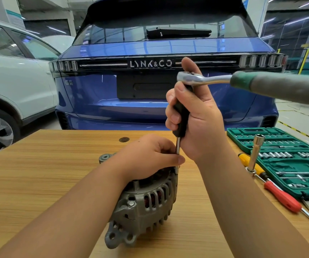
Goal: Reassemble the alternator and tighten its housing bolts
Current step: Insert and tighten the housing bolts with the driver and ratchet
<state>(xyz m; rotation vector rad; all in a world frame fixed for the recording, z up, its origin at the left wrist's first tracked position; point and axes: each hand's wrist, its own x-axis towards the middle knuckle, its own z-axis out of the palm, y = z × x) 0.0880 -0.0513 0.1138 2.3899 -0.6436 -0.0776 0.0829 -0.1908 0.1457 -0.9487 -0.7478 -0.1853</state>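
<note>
Head view looks down on a wooden tabletop with the alternator lying near its front edge, close to the person. The left hand rests on top of the alternator, its fingers curled and pinching the thin metal shaft of an extension driver just above the housing. The right hand is directly above the alternator, fingers wrapped around the driver's black handle, thumb raised beside the ratchet wrench seated on the driver's top. The ratchet's green and grey handle sticks out to the right of the alternator, high above the tabletop. The driver's lower end meets the upper rim of the alternator, where a socket sits on the housing; the bolt itself is hidden. Right of the alternator, a deep socket stands upright on the tabletop, beside a yellow-handled screwdriver and a red-handled screwdriver. Further right lies an open green socket set case. Beyond the alternator, past the tabletop's far edge, stands a blue car, with a white car to its left.
</note>
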